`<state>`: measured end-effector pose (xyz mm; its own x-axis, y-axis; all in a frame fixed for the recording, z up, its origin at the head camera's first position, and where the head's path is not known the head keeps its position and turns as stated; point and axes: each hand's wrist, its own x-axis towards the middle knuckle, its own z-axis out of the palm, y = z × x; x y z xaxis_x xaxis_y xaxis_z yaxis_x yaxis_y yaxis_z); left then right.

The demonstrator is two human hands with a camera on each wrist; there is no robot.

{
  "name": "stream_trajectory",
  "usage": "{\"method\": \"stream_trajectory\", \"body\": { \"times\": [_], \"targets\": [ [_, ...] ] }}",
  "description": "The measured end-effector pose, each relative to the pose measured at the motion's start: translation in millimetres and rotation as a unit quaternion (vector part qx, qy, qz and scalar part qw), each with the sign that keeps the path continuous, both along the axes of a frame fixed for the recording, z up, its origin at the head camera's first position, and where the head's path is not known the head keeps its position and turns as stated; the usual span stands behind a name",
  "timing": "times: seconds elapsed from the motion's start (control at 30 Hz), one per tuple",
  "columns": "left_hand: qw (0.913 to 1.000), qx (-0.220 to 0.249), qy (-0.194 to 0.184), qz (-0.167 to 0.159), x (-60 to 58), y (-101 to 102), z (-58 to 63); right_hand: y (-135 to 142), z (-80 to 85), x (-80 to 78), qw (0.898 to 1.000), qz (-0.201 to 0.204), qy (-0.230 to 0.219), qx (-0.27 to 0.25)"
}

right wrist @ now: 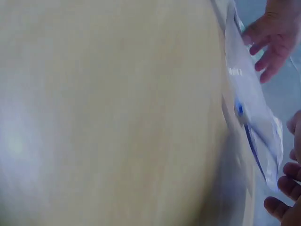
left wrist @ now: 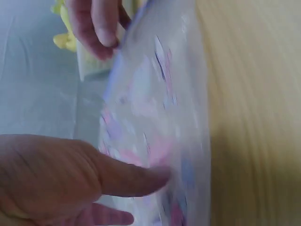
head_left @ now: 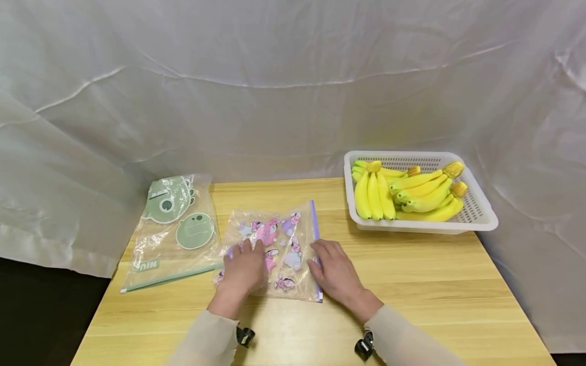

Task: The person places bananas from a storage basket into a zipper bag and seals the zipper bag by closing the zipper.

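A clear zip bag (head_left: 293, 277) with pink, purple and blue cartoon prints lies on the table, its purple zip edge facing right. My left hand (head_left: 244, 269) rests on the bag's left part with fingers extended; the left wrist view shows its thumb (left wrist: 136, 181) lying along the printed plastic. At the purple zip edge, my right hand (head_left: 336, 272) touches the border with loosely bent fingers. Those right fingers (right wrist: 289, 183) appear spaced apart in the right wrist view, not closed round the plastic. Blur hides the exact fingertip contact.
A larger clear bag (head_left: 171, 256) with green prints and a green zip lies at the left, next to the printed one. A white basket (head_left: 486, 216) at the back right holds several bunches of bananas (head_left: 426, 190). Grey cloth (head_left: 274, 122) hangs behind the table.
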<state>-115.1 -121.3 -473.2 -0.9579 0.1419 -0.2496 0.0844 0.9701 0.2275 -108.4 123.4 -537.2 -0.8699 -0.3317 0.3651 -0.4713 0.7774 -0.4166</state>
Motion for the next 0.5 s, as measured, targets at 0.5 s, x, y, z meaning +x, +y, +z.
{"method": "stream_trajectory", "body": {
  "times": [0.5],
  "targets": [
    [0.9807, -0.088, 0.164, -0.058, -19.9, 121.3, -13.5, 33.9, -7.4, -5.3, 0.994, -0.085, 0.002, 0.073]
  ]
}}
